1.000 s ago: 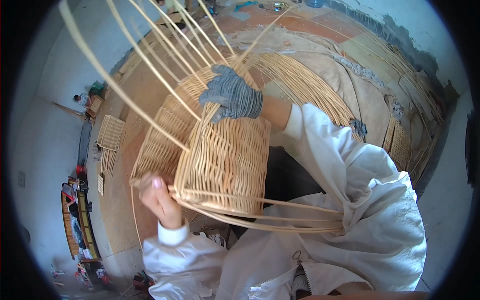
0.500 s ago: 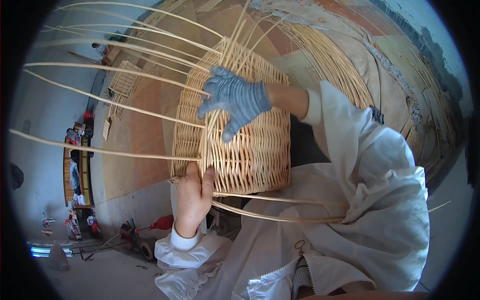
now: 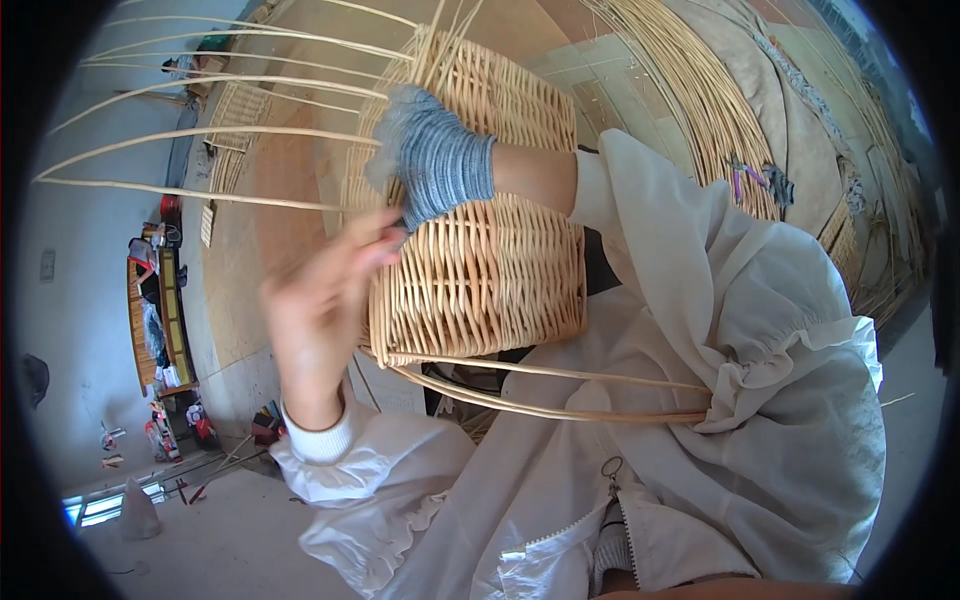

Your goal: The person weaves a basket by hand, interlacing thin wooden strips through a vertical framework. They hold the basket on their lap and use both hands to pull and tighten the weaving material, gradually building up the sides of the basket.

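Note:
A pale wicker basket [image 3: 480,265] rests tilted in front of my body. Several long willow rods [image 3: 240,136] stick out from its rim toward the left. My right hand [image 3: 432,155], in a grey knitted glove, lies over the rim. Its fingers are blurred and partly hidden at the rods' bases. Beside it my bare left hand [image 3: 325,290] is smeared by motion, its fingertips close to the gloved thumb at the rim. What the left fingers hold, if anything, does not show. A few loose rods [image 3: 560,402] run from the basket's near corner to my right sleeve.
A thick bundle of rods [image 3: 690,110] lies on the floor at far right, with a purple-handled tool [image 3: 745,180] on it. A woven wicker piece [image 3: 237,118] is at far left. A wooden bench [image 3: 178,320] with items on it stands along the left wall.
My left hand has left the basket's near corner and moved up along the rim to the gloved hand. My right hand has shifted left, its fingers no longer spread in plain view.

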### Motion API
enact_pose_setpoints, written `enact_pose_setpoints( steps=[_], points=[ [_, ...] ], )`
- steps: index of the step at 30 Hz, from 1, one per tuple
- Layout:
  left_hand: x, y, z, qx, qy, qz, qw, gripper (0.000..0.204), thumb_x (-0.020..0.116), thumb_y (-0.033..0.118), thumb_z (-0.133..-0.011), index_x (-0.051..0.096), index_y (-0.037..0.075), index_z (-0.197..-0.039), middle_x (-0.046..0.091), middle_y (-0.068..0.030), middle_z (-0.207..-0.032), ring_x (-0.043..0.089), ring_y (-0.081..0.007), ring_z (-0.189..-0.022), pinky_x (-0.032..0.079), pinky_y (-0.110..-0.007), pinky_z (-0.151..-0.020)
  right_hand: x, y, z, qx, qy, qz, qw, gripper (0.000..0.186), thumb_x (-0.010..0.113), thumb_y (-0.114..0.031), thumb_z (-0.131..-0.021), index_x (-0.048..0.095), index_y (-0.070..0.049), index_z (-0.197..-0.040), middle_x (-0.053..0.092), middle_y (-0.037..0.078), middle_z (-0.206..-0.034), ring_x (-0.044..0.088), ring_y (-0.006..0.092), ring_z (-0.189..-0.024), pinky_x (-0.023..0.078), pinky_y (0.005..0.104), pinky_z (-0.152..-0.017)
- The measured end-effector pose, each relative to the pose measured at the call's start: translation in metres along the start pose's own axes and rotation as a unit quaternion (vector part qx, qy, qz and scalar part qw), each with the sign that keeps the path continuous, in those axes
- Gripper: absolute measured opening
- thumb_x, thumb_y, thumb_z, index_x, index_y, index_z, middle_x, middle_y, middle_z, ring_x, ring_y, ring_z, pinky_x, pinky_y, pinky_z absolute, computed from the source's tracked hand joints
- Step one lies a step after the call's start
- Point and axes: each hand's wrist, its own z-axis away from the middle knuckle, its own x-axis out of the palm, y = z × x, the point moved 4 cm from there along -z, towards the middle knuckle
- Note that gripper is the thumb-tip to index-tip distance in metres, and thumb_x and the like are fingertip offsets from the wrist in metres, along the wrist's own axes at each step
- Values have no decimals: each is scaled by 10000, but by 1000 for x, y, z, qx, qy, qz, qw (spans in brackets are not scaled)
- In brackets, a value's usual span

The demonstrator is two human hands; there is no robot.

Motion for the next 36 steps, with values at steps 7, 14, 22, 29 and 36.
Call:
enact_pose_setpoints(
  steps=[7,14,22,29,36],
  points=[
    [-5,-43,51,-110,330,322,880,174,626,39,-847,648,-10,-1013,681,-155,-826,673,-192,-691,573,-271,-573,-20,-3,11,-24,18,-44,999,865,532,-861,-519,688,-136,-965,611,140,-865,542,308,-904,274,462,-947],
    [-2,-54,21,-383,-47,377,842,246,630,67,-850,572,-62,-1051,660,-185,-861,675,-227,-709,588,-290,-612,-40,-41,54,-52,126,-39,990,708,635,-766,-514,670,-112,-783,561,132,-713,537,305,-783,332,457,-838],
    [-36,-32,-33,-184,-108,253,944,246,517,242,-946,529,3,-1006,655,-186,-958,667,-254,-856,567,-301,-694,-89,23,26,2,114,-342,933,405,601,-471,-802,632,-92,-942,552,78,-766,547,225,-740,449,420,-770],
    [8,-47,-29,-244,-25,423,872,454,400,369,-978,479,-4,-1224,626,-170,-1069,648,-199,-877,551,-265,-654,-136,34,-30,-71,216,-180,957,314,518,-376,-890,629,-83,-910,555,41,-714,545,167,-660,471,325,-646],
    [47,-107,-30,-323,-38,498,804,184,606,149,-900,641,3,-1008,622,7,-754,468,1,-554,333,-127,-443,-111,127,72,149,178,-550,803,174,681,-186,-812,683,-60,-931,670,53,-841,672,197,-680,543,280,-595]
  ],
)
